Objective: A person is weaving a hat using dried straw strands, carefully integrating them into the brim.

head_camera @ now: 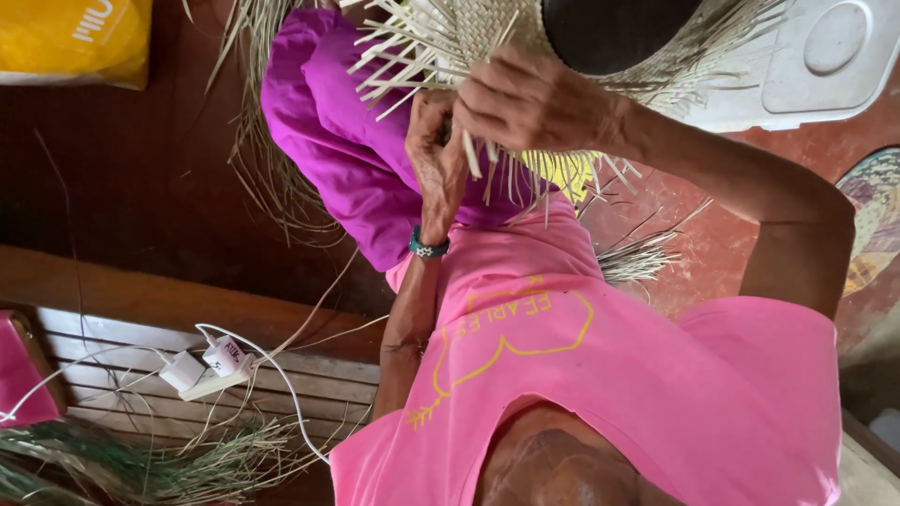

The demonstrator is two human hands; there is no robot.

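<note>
Left hand (pixel 433 155): your fingers pinched shut on straw strips (pixel 403 56).
Right hand (pixel 530 98): your fingers curled, gripping woven straw piece (pixel 487 28).

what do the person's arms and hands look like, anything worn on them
Both hands are bare, no gloves or rings visible. One wrist carries a teal beaded bracelet. The arms are bare below the short sleeves of a pink t-shirt with a yellow outline print.

Our half-woven straw piece, held up over the lap

We see the woven straw piece (pixel 469 33) as pale, flat strips plaited into a tight checker, wrapped round a dark round form (pixel 614 28); loose strip ends (pixel 394 56) fan out stiffly from its edge and hang down below it, unwoven.
</note>
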